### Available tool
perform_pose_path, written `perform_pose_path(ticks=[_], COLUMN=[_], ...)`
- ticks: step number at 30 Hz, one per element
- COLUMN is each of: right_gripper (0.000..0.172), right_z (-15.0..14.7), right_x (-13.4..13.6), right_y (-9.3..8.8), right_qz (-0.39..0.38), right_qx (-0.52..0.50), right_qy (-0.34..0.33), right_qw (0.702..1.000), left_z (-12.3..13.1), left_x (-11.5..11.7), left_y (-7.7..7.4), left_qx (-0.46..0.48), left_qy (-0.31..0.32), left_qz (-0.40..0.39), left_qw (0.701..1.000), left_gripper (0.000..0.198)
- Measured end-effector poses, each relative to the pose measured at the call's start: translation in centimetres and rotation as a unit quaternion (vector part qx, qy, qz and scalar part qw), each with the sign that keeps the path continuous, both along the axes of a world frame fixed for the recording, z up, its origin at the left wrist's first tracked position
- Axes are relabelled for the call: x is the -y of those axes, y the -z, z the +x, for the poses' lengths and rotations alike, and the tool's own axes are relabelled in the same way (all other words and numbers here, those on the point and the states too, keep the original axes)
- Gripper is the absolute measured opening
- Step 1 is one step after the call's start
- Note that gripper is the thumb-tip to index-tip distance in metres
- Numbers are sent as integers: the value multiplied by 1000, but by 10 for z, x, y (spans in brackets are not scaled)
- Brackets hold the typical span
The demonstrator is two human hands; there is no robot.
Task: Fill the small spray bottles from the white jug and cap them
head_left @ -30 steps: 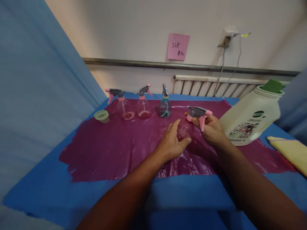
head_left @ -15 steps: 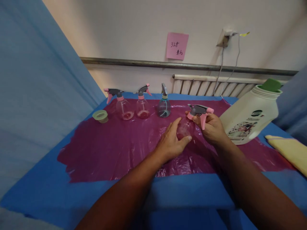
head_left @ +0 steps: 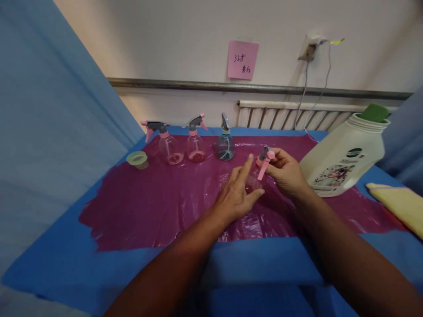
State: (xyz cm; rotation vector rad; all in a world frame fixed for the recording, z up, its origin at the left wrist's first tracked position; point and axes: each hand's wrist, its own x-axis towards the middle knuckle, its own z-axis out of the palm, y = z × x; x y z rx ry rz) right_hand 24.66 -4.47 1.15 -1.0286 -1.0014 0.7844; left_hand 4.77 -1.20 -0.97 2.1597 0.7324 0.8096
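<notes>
A clear spray bottle (head_left: 254, 183) stands on the purple plastic sheet (head_left: 139, 211) in front of me. My left hand (head_left: 235, 193) is curled round its body, thumb on the near side and fingers along the left. On the bottle's neck sits a grey-and-pink trigger spray head (head_left: 264, 160), its pink nozzle pointing roughly towards me. My right hand (head_left: 287, 172) pinches this head from the right, and some fingertips are hidden behind it. To the right of that hand a large whitish jug (head_left: 343, 160) stands with a green piece (head_left: 375, 113) in its mouth.
Two pink-headed spray bottles (head_left: 170, 152) (head_left: 196, 149) with a little reddish content and a bluish spray bottle (head_left: 225, 147) line the back. A pale green cup-like piece (head_left: 138, 159) lies left of them. A yellow cloth (head_left: 396, 204) is at right. Behind runs a wall rail (head_left: 185, 85).
My right hand has turned the spray head, so its nozzle has swung from pointing right to pointing towards me. My left hand stays round the bottle.
</notes>
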Motion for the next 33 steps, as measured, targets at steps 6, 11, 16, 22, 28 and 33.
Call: perform_pose_path(ticks=[6, 11, 16, 22, 28, 33], right_gripper=[59, 64, 58, 69, 62, 67], right_z=[0, 0, 4, 9, 11, 8], right_x=[-2, -6, -5, 0, 1, -1], right_y=[3, 9, 10, 5, 4, 5], right_qz=[15, 36, 43, 70, 56, 44], right_qx=[15, 5, 4, -34, 7, -20], right_qy=[-16, -32, -46, -75, -80, -78], right_qw=[1000, 999, 998, 994, 995, 996], left_z=[0, 1, 1, 0, -2, -3], left_x=[1, 2, 0, -2, -1, 2], left_y=[2, 1, 1, 0, -1, -3], left_qx=[-16, -28, -26, -18, -27, -15], left_qy=[27, 28, 27, 36, 30, 37], left_qz=[35, 42, 37, 33, 32, 19], left_qw=[999, 998, 999, 999, 999, 999], left_gripper=[89, 88, 92, 93, 94, 97])
